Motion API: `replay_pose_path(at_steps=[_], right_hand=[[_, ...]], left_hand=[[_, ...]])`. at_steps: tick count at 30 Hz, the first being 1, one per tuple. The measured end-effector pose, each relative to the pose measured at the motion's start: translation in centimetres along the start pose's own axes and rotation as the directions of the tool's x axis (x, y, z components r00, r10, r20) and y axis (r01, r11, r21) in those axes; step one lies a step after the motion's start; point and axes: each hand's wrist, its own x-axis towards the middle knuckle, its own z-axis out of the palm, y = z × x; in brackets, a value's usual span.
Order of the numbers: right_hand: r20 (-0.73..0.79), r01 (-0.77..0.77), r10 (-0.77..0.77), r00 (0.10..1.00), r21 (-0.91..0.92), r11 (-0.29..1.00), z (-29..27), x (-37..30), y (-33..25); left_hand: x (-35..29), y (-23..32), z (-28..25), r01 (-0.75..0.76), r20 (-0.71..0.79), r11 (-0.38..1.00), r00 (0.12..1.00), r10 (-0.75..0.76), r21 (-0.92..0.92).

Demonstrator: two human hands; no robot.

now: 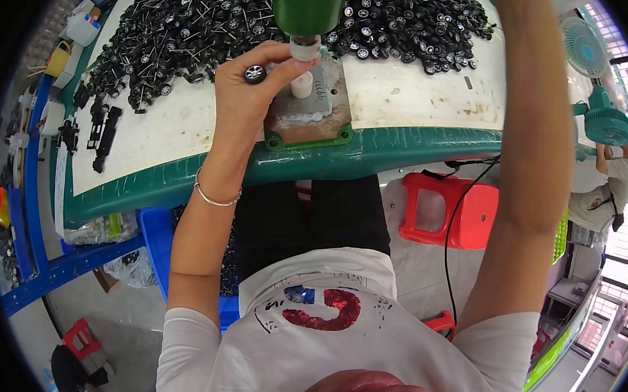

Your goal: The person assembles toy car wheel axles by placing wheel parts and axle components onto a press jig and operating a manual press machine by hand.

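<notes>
Head view: left hand, thumb and forefinger closed around small black wheel with silvery spokes; fingertips at smooth white cylindrical tip beneath glossy green press head, whether gripping anything there cannot be told. Below, stubby white post on scuffed grey metal block, rust-brown base plate. Right forearm crosses upper edge, hand out of frame. Beyond, bristling heap of similar wheels on stained white tabletop, rounded green edge.
</notes>
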Motion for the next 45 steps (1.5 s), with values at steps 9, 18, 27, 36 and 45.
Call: replay_pose_path(at_steps=[9, 18, 27, 36, 45], right_hand=[[0.080, 0.032, 0.103, 0.991, -0.913, 0.406, -10.1, -14.9, 13.0], [0.277, 0.310, -0.181, 0.944, -0.931, 0.191, -8.0, -15.5, 13.3], [0.408, 0.487, -0.276, 0.870, -0.631, 0.604, 0.8, -19.0, 11.9], [0.440, 0.465, -0.231, 0.868, -0.558, 0.687, 2.3, -19.4, 11.7], [0.223, 0.123, 0.019, 0.975, -0.604, 0.787, 3.1, -19.7, 11.1]], left_hand=[[0.0, -0.9, 0.1, -0.078, 0.007, 0.996, 0.997, 0.078, -0.054], [-0.1, -0.7, 0.1, -0.071, -0.021, 0.997, 0.997, 0.072, 0.014], [0.0, -0.9, 0.0, -0.086, -0.009, 0.996, 0.996, 0.087, 0.015], [0.1, -1.0, -0.4, -0.113, -0.011, 0.992, 0.993, 0.114, 0.063], [0.2, -0.8, -0.5, -0.157, -0.008, 0.987, 0.988, 0.157, 0.044]])
